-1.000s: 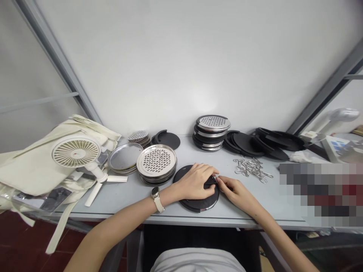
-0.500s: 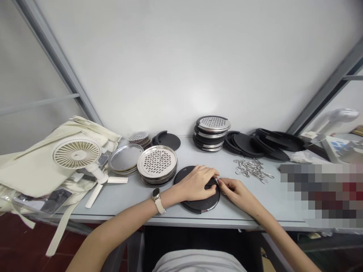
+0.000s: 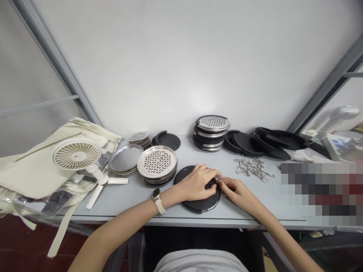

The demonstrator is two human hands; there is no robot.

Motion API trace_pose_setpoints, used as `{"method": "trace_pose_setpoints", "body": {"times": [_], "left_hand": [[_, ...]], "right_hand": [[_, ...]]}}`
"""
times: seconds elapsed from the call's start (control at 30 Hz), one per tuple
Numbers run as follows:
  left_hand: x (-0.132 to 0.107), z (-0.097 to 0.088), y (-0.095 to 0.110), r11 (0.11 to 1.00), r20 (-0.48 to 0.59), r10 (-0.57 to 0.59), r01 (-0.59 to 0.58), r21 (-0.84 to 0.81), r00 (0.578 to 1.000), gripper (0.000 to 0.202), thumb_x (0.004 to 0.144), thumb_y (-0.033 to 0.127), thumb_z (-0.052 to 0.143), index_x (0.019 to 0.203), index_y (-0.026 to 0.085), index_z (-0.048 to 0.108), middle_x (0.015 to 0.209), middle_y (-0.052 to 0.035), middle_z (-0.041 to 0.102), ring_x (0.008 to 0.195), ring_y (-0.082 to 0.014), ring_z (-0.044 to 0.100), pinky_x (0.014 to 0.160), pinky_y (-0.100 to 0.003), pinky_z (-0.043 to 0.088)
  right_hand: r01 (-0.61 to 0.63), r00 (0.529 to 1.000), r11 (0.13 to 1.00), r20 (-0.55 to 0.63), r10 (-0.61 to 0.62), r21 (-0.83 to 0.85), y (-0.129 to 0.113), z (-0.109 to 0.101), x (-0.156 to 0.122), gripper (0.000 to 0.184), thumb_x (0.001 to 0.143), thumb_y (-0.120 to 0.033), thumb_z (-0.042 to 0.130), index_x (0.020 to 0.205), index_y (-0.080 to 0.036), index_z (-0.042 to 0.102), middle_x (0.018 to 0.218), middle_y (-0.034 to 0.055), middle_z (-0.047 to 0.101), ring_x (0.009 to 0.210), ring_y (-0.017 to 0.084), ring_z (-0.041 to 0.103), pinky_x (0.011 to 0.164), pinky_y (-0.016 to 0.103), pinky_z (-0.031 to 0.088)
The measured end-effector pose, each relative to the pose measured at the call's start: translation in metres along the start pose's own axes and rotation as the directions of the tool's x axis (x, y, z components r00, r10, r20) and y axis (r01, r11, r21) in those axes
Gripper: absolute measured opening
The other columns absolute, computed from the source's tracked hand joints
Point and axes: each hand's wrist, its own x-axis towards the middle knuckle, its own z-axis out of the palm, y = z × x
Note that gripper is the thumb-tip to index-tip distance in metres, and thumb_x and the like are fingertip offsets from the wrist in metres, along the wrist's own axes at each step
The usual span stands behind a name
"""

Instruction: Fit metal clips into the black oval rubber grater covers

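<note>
A black round plastic disc (image 3: 185, 174) lies near the table's front edge, with a thin shiny rim showing at its lower right. Across its top rests my left hand (image 3: 197, 183), fingers curled over the disc's right side and gripping it. At that same right edge my right hand (image 3: 234, 190) is closed in a pinch on a small metal wire hook (image 3: 217, 180), mostly hidden by the fingers. To the upper right lies a loose pile of similar wire hooks (image 3: 253, 169). Left of the disc is a stack of round metal grater plates (image 3: 158, 162).
Smooth metal plates (image 3: 126, 158) and a white fan (image 3: 77, 154) beside a cream bag (image 3: 34, 162) are at left. Against the wall stand stacked black-rimmed graters (image 3: 212, 130), with black discs (image 3: 246, 143) to their right. Another black disc (image 3: 170, 141) lies behind the metal graters.
Hands and disc stay almost in place. The fingertips of both hands shift very slightly around the small metal hook at the disc's right edge.
</note>
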Motion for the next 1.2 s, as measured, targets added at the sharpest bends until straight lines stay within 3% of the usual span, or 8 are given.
{"method": "trace_pose_setpoints", "body": {"times": [0.17,0.73,1.2], "left_hand": [[-0.0002,0.0007,-0.0004,1.0,-0.008,-0.002,0.002,0.0,1.0,0.027,0.083,0.015,0.056,0.11,0.018,0.05,0.106,-0.0047,0.062,0.104,-0.0198,0.053,0.096,-0.033,0.035],[0.0001,-0.002,-0.0002,0.999,0.045,-0.032,0.031,0.014,0.998,0.029,0.086,0.023,0.057,0.113,0.019,0.048,0.111,-0.0064,0.059,0.108,-0.0216,0.053,0.098,-0.036,0.035],[-0.0004,-0.0012,-0.0006,1.0,0.065,-0.002,0.001,0.005,0.998,0.027,0.091,0.018,0.05,0.117,0.02,0.046,0.11,-0.0055,0.062,0.105,-0.0198,0.055,0.098,-0.034,0.034]], "right_hand": [[0.017,1.0,0.998,-0.004,-0.017,-0.053,0.0021,-0.0004,-0.0009,0.034,0.095,-0.034,0.036,0.069,-0.017,0.052,0.062,-0.0017,0.049,0.059,0.014,0.044,0.056,0.024,0.035],[0.018,1.0,0.998,-0.023,-0.019,-0.056,-0.0051,-0.0011,-0.0006,0.036,0.096,-0.037,0.035,0.067,-0.019,0.046,0.06,-0.0023,0.048,0.058,0.014,0.044,0.055,0.025,0.035],[0.012,0.999,0.999,-0.036,-0.014,-0.045,-0.0026,-0.001,-0.0019,0.035,0.093,-0.035,0.037,0.062,-0.019,0.043,0.058,-0.0037,0.041,0.056,0.013,0.039,0.052,0.024,0.031]]}}
